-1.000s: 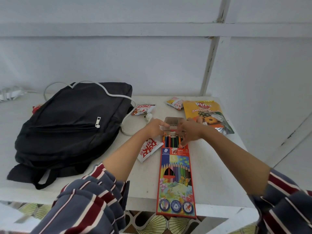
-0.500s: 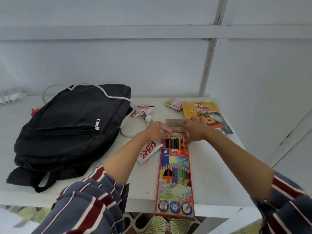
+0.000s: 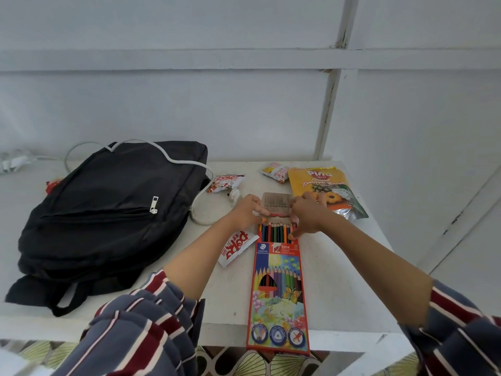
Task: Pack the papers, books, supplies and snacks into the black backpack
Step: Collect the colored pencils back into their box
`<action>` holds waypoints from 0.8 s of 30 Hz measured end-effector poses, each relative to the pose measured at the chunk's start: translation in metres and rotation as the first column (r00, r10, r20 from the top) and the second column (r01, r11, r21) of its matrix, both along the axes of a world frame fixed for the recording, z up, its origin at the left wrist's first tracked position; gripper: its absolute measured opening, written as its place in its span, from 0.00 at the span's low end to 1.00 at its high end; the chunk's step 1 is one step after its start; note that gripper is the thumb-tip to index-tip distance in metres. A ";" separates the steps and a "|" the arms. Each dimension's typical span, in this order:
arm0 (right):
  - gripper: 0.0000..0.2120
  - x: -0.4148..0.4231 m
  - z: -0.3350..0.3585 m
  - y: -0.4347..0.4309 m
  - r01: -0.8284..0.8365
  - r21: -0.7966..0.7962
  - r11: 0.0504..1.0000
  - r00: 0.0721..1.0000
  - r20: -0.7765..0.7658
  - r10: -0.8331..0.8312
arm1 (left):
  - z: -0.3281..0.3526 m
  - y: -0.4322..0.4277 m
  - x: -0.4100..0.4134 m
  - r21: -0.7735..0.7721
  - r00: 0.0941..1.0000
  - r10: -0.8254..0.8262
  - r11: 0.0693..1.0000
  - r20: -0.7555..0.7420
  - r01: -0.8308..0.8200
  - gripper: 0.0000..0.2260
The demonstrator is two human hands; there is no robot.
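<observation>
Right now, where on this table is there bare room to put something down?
The widest bare patch is right of the pencil box, in front of the biscuit bag, under the right forearm. A narrower one lies between the backpack and the pencil box at the front edge. Crowded: around the left hand and right hand, among the snack packets.

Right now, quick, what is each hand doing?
Left hand: grips the pencil box flap's left edge.
Right hand: pinches the flap's right edge.
</observation>
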State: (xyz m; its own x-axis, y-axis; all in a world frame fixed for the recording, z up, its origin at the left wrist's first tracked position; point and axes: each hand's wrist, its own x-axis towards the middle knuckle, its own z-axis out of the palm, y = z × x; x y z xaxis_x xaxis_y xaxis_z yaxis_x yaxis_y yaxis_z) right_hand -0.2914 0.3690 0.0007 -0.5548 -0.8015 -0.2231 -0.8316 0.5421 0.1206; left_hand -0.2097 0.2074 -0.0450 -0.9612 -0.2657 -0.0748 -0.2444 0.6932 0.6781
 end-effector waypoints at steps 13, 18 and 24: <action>0.15 -0.010 0.002 -0.010 0.060 -0.360 0.931 0.995 0.098 -0.026 | 0.016 0.005 0.013 0.301 0.985 0.161 0.944 -0.056 -0.137 0.12; 0.16 0.000 -0.007 -0.015 -0.044 -0.162 0.986 0.983 0.169 0.071 | 0.013 0.004 0.018 0.058 0.998 0.047 0.997 0.036 -0.049 0.10; 0.19 0.008 -0.011 -0.016 -0.072 -0.124 0.990 0.994 0.069 0.081 | 0.020 0.017 0.032 -0.268 0.999 0.035 0.963 -0.016 -0.038 0.06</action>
State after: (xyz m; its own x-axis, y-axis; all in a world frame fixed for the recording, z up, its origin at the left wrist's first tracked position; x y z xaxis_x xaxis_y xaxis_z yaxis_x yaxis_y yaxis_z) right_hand -0.2829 0.3528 -0.0106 -0.4763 -0.8647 -0.1597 -0.8755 0.4832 -0.0052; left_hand -0.1774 0.2240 -0.0254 -0.9508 -0.3096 0.0146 -0.2666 0.8410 0.4709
